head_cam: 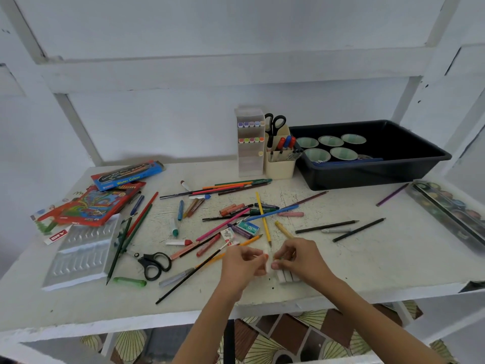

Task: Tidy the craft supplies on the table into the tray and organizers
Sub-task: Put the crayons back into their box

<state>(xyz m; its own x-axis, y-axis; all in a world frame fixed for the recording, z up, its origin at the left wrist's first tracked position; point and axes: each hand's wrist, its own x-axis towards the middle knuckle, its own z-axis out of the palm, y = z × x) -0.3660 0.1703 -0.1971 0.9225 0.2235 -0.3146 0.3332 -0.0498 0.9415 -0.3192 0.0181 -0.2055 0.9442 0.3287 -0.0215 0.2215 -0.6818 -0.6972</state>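
Lower centre of the frame, left hand [244, 262] pinches one small white stick [268, 264], right hand [301, 258] curls round a bundle [287, 276] of them: light, stiff, likely brittle, best pinched mid-length.

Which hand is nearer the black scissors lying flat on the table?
Left. The left hand is just to the right of the scissors. The right hand is farther right, beyond the left. Both seem to pinch a small white piece.
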